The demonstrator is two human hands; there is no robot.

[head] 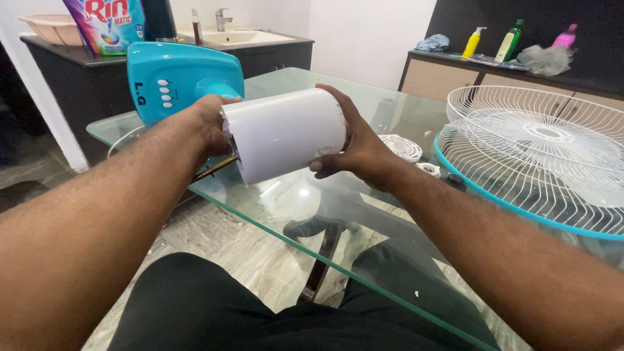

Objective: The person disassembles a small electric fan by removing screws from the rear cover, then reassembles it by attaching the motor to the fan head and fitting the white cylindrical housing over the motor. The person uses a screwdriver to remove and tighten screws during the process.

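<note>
My one camera sits on my head, looking down and forward toward twelve o'clock, close over the glass table (403, 117)

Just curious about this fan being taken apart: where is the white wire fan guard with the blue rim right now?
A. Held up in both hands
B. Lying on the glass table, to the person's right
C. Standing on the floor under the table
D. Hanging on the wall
B: the wire fan guard lies flat on the glass table, while both hands hold the white cylindrical housing.

Purple-and-teal detergent pouch (107, 25) on dark counter (58, 55) top left, yellow, green and pink bottles on far sideboard (455, 78)
</note>
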